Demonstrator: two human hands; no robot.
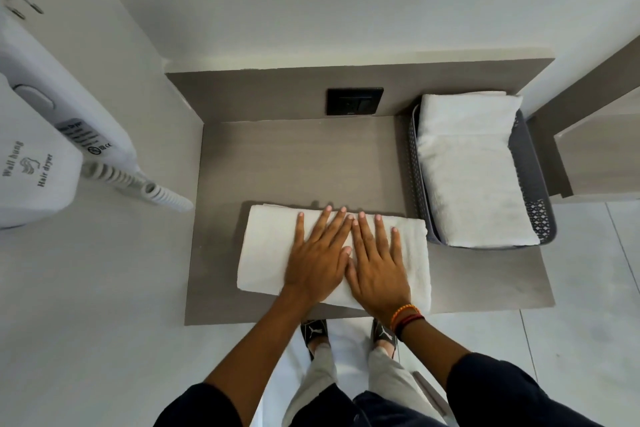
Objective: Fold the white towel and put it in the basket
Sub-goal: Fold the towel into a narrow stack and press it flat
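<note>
A white towel [266,246], folded into a thick rectangle, lies on the grey-brown shelf [298,163] near its front edge. My left hand [320,255] and my right hand [375,262] rest flat on top of it, side by side, fingers spread and pointing away from me. Neither hand grips the cloth. At the right end of the shelf stands a grey perforated basket [535,184] with another folded white towel [471,170] filling it.
A black wall socket [355,101] sits in the back panel behind the shelf. A white wall-hung hair dryer [38,149] with a coiled cord [138,184] hangs at the left. A second ledge [595,156] is at the far right. My feet stand below the shelf.
</note>
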